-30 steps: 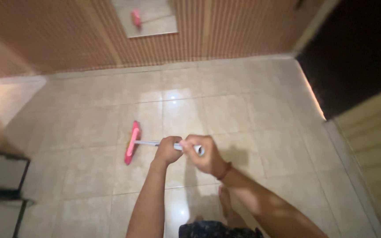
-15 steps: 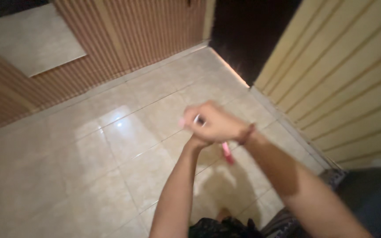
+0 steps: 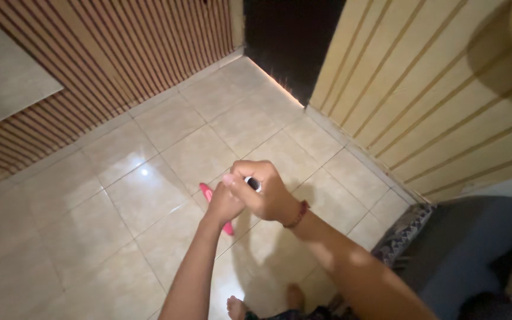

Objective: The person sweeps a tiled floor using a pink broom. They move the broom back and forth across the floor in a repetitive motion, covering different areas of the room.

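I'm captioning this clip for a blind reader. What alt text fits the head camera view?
Seen from above, the left hand and right hand grip the top of a mop handle, its pink head resting on a beige tiled floor. Ribbed wooden panelling, a dark doorway and bare toes frame them.

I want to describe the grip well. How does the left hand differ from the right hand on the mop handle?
The right hand sits higher, closed over the handle's top end; the left hand grips just below it. The right wrist wears a red band; the left wrist is bare. The left hand partly hides the pink mop head; the right hand does not. Both are closed on the handle.
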